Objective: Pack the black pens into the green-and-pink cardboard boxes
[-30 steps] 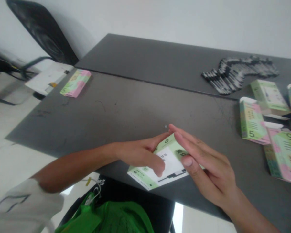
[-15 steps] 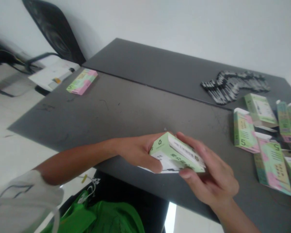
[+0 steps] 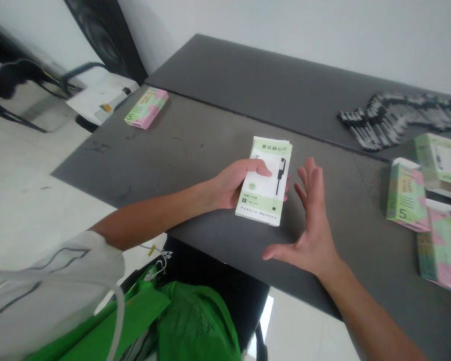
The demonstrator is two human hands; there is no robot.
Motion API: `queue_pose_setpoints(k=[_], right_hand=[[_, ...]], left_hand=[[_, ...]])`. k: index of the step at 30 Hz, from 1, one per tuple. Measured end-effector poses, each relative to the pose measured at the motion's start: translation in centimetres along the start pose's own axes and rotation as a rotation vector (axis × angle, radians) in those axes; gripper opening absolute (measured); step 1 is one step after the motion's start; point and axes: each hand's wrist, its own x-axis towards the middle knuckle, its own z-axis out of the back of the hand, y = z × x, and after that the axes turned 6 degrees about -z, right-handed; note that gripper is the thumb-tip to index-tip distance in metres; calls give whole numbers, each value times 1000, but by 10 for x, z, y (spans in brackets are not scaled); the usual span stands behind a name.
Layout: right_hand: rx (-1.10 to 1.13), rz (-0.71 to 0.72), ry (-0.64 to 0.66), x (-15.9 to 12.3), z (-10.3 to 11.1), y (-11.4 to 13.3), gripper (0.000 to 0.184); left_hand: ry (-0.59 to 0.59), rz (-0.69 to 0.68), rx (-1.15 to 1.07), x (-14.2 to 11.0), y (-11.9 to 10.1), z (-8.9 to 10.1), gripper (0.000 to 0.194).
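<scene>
Cardboard box (image 3: pixel 265 210) lies under the left hand (image 3: pixel 235 183), open right hand (image 3: pixel 311 240) beside.

We're in a plain workroom, apparently for packing: white walls (image 3: pixel 323 40) and a pale floor (image 3: pixel 33 215) surround joined dark grey tables (image 3: pixel 210 145). Printed green-and-pink cartons (image 3: pixel 406 195) lie right of our right hand (image 3: pixel 308 235), with a black chair (image 3: pixel 105 35) far to its left.

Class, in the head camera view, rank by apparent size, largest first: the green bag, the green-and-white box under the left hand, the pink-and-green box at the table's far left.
Green bag, though cut off and nearest the camera.
Green-and-white box in the left hand.
Pink-and-green box, farthest away, so its true size may match.
</scene>
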Motion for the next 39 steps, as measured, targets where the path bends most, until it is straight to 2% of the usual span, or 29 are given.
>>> queue_pose_setpoints(k=[6, 11, 15, 17, 20, 24, 27, 30, 33, 39], right_hand=[[-249, 200, -144, 8, 2, 9, 133], [-238, 201, -161, 9, 0, 7, 113], [-170, 191, -130, 7, -5, 5, 91], [-164, 195, -122, 7, -5, 4, 84], [-177, 205, -117, 6, -2, 3, 86], [-193, 230, -122, 3, 8, -1, 113], [-109, 170, -218, 0, 16, -5, 121], [-34, 124, -308, -3, 21, -5, 111], [-58, 117, -329, -3, 23, 1, 94], [-74, 198, -334, -1, 23, 21, 70]], left_hand=[[-29, 42, -46, 0, 2, 0, 45], [-8, 9, -73, -2, 5, -6, 47], [-111, 39, -86, -2, 4, -9, 42], [-126, 45, -90, -2, 4, -8, 41], [-93, 49, -85, -1, 6, -4, 41], [1, 25, -46, -3, 10, -2, 45], [106, -36, 16, -5, 13, -6, 47], [185, -9, 115, -9, 17, -9, 46], [224, 28, 232, -13, 21, -10, 48], [308, 65, 380, -21, 27, -8, 38]])
